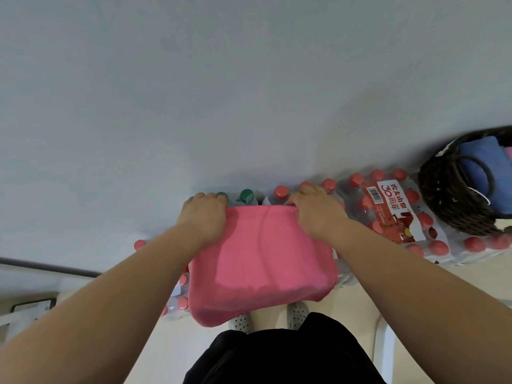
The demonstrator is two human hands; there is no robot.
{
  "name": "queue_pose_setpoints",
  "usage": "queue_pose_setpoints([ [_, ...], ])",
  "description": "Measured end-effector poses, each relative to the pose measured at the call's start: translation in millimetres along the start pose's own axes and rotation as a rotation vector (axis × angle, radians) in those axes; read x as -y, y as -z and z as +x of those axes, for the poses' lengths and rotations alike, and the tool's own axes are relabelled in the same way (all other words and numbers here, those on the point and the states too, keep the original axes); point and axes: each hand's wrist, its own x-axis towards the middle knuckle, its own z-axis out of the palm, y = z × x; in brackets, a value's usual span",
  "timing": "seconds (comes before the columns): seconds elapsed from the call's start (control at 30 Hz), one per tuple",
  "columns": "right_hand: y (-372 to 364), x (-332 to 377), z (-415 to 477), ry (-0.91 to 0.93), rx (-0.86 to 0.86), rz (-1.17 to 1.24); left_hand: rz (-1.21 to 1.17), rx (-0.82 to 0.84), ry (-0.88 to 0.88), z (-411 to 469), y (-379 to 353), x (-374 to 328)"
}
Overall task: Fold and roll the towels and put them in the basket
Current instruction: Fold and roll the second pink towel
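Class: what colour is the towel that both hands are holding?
Pink. The towel shows best in the head view.

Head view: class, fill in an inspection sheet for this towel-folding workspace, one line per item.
Surface: shrink-wrapped bottle packs, red caps, against a pale wall.
Job's things: pink towel spread over the packs, near edge hanging; wicker basket at right holds a blue towel.
Clutter: green-capped bottles behind the towel.
Grippers: left hand and right hand each grip the towel's far edge.
Cables: dark line along the wall at left, cable or pipe, cannot tell.
Surroundings: light floor, spotted shoes below.
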Motion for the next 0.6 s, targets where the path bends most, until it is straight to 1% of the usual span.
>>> queue_pose_setpoints([
  [0.17,5.8,0.8,0.6,0.016,0.045,-0.041,0.027,0.018,-0.07,0.5,5.0,-2.0],
  [0.3,11.1,-2.7,0.2,0.032,0.078,-0.052,-0.04,0.018,-0.133,-3.7,9.5,4.0],
  [0.37,14.4,-6.7,1.8,0.043,0.082,-0.05,-0.084,0.052,-0.128,-4.4,9.9,8.0],
  [0.47,22.5,-11.4,2.1,0.081,0.11,-0.033,-0.075,0.161,-0.102,-0.7,15.3,11.9],
  [0.53,28.8,-12.5,3.6,0.096,0.127,-0.058,-0.05,0.155,-0.106,2.6,23.0,13.1],
  [0.6,35.1,-12.5,8.5,0.097,0.154,-0.093,-0.055,0.129,-0.071,5.2,31.9,14.2],
])
